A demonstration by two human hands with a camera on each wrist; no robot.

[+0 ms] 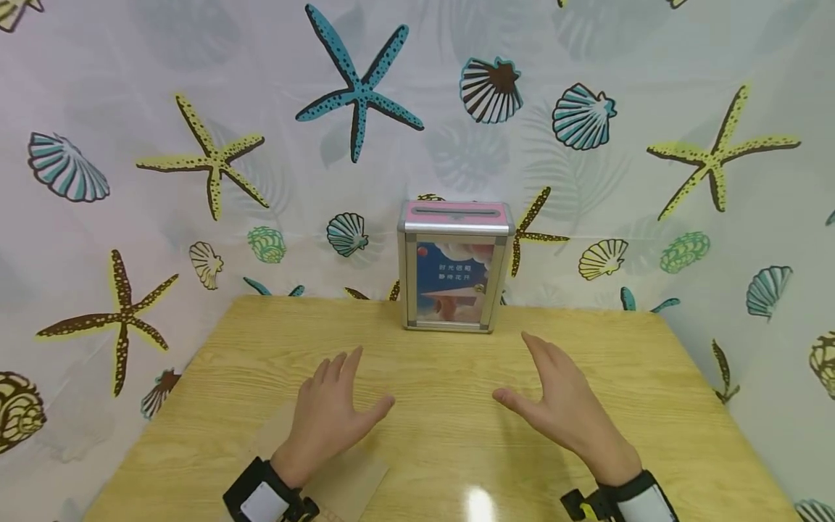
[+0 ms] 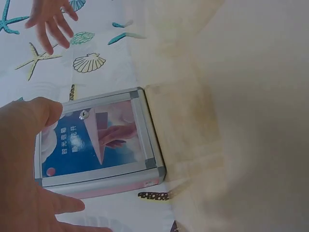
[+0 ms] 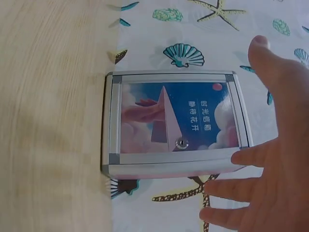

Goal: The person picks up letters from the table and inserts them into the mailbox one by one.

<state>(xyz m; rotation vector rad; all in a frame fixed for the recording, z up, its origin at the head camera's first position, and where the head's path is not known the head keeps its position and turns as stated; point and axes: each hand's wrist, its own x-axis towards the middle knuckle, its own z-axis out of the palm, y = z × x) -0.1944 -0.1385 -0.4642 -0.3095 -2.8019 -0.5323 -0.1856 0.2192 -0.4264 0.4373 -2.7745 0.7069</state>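
A pink suggestion box (image 1: pixel 457 217) with silver metal edges stands upright at the back of the wooden table. Its top has a slot, and its front carries a blue picture with a paper plane and a small round lock (image 3: pixel 181 143). My left hand (image 1: pixel 335 409) hovers over the table in front of the box, fingers spread and holding nothing. Opposite it, my right hand (image 1: pixel 564 399) is likewise held up with thumb and fingers apart. In the head view both hands are well short of the box. A flat tan paper envelope or sheet (image 1: pixel 352 482) lies partly under my left hand.
Behind the wooden table (image 1: pixel 587 348) hangs a white cloth (image 1: pixel 417 167) printed with starfish and shells, wrapping round both sides. The box stands close to the table's back edge. Each wrist wears a black strap with a camera.
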